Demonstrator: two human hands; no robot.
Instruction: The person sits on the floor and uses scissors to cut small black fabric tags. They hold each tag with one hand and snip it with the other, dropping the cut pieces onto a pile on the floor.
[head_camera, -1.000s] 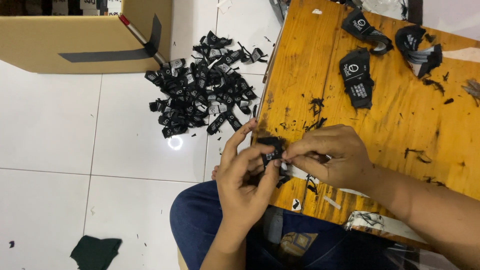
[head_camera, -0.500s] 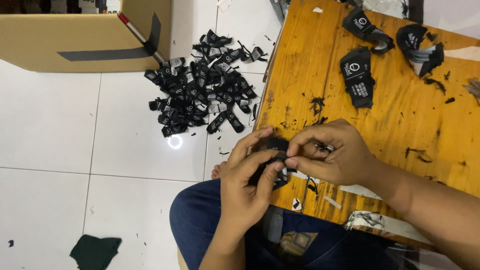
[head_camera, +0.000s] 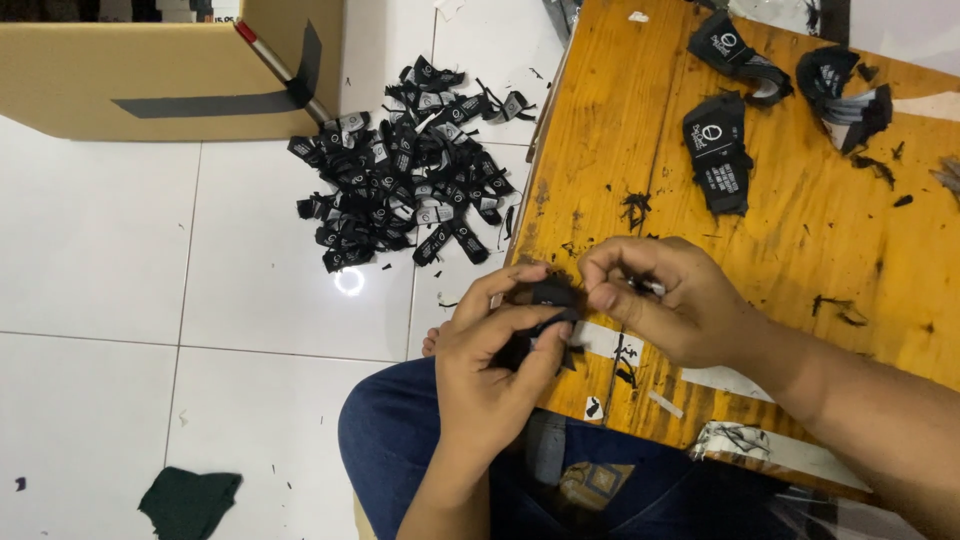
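Note:
My left hand (head_camera: 490, 360) grips a small black fabric label (head_camera: 549, 294) over the near left corner of the wooden table (head_camera: 800, 230). The thumb presses on the label from below and the fingers curl around it. My right hand (head_camera: 665, 298) pinches the same label at its right end, fingertips tight together. Most of the label is hidden between the two hands. Both forearms reach in from the bottom right.
A heap of black labels (head_camera: 410, 165) lies on the white tiled floor left of the table. A cardboard box (head_camera: 150, 80) stands at the top left. More black labels (head_camera: 718, 150) and scraps sit on the table. A dark cloth (head_camera: 190, 500) lies bottom left.
The hands have closed together around the label and shifted slightly right. The left fingers, spread a second ago, are now wrapped around it.

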